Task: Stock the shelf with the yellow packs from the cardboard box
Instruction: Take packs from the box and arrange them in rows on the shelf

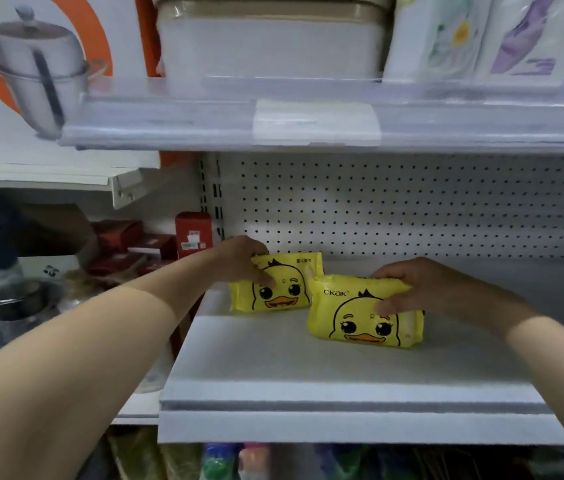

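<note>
Outstretched arms (66,358), fingers (394,303) round yellow packs (360,327)

The near right yellow pack (360,323) bore the brand "Ckak" at its upper left. Small characters on the far left yellow pack (284,289) were too blurred to read.

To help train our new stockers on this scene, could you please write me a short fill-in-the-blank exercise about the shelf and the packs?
1. The left hand grips the left pack and the right hand grips the right pack, so ____ yellow packs are in view.
2. The ____ pack lies nearer the front edge of the shelf.
3. Each pack's front shows a cartoon ____.
Missing words: two; right; duck.
</note>
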A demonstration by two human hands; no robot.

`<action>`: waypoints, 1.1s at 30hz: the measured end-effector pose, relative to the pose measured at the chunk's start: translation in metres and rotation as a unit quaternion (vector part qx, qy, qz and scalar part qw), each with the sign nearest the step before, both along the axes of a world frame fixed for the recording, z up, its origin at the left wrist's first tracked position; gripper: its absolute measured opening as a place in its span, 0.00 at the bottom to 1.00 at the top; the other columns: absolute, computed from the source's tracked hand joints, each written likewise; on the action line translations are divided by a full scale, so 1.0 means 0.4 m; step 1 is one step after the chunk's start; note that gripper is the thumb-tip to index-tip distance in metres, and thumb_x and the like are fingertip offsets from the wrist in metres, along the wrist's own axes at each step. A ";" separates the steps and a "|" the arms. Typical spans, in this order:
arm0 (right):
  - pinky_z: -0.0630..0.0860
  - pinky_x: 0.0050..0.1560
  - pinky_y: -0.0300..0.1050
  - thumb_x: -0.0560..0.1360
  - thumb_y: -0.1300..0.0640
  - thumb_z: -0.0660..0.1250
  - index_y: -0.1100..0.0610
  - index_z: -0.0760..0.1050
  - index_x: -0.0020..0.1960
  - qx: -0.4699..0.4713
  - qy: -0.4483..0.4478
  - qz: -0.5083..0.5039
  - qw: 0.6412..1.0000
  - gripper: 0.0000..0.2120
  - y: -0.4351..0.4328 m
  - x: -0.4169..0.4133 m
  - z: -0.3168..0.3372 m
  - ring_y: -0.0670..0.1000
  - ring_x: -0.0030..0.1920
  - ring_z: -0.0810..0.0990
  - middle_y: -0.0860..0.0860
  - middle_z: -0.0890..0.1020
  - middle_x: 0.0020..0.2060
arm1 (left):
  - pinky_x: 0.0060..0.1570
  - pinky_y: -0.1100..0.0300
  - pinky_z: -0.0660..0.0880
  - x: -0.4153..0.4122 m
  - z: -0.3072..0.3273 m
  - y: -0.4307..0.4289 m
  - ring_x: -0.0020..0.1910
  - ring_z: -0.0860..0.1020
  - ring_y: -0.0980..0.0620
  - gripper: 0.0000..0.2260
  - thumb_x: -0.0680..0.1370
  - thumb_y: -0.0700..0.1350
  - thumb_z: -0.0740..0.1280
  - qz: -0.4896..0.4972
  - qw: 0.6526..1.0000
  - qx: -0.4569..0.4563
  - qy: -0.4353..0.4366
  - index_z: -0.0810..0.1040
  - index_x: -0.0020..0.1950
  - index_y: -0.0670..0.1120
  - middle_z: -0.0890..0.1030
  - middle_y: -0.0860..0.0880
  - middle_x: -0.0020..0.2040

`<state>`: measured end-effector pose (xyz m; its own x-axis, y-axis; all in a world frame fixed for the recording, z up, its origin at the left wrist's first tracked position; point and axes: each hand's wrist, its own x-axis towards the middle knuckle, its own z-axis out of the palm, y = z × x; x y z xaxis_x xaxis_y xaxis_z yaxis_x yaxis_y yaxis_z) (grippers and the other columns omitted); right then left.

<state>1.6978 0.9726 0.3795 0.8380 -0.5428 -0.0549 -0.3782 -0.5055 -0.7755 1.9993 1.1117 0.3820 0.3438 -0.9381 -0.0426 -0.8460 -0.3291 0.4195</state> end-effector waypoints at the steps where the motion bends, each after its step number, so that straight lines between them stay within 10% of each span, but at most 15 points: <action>1: 0.76 0.41 0.31 0.68 0.60 0.79 0.51 0.81 0.56 -0.001 -0.001 0.001 1.000 0.18 -0.006 0.014 -0.003 0.44 0.45 0.86 0.45 0.87 0.45 | 0.55 0.52 0.77 0.013 0.001 -0.013 0.53 0.78 0.49 0.19 0.69 0.55 0.77 -0.001 1.000 -0.006 -0.018 0.77 0.56 0.52 0.80 0.51 0.53; 20: 0.74 0.46 0.33 0.67 0.56 0.81 0.47 0.80 0.54 -0.055 -0.015 -0.035 0.998 0.18 -0.099 0.218 -0.006 0.38 0.46 0.82 0.43 0.84 0.48 | 0.40 0.59 0.73 0.201 -0.053 -0.178 0.43 0.78 0.53 0.15 0.68 0.50 0.79 0.009 0.985 -0.143 -0.098 0.74 0.46 0.55 0.79 0.54 0.45; 33: 0.79 0.50 0.41 0.66 0.58 0.81 0.50 0.84 0.49 -0.085 -0.037 -0.018 0.996 0.14 -0.138 0.239 -0.015 0.46 0.46 0.85 0.48 0.87 0.44 | 0.60 0.51 0.71 0.210 -0.063 -0.193 0.63 0.70 0.46 0.27 0.70 0.56 0.75 0.027 0.945 -0.178 -0.272 0.74 0.66 0.51 0.74 0.47 0.63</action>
<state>1.7933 0.9176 0.3734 0.8161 -0.5690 0.1008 -0.3437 -0.6183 -0.7068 2.0833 1.0344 0.3567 0.2716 -0.8401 0.4694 -0.9544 -0.2978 0.0192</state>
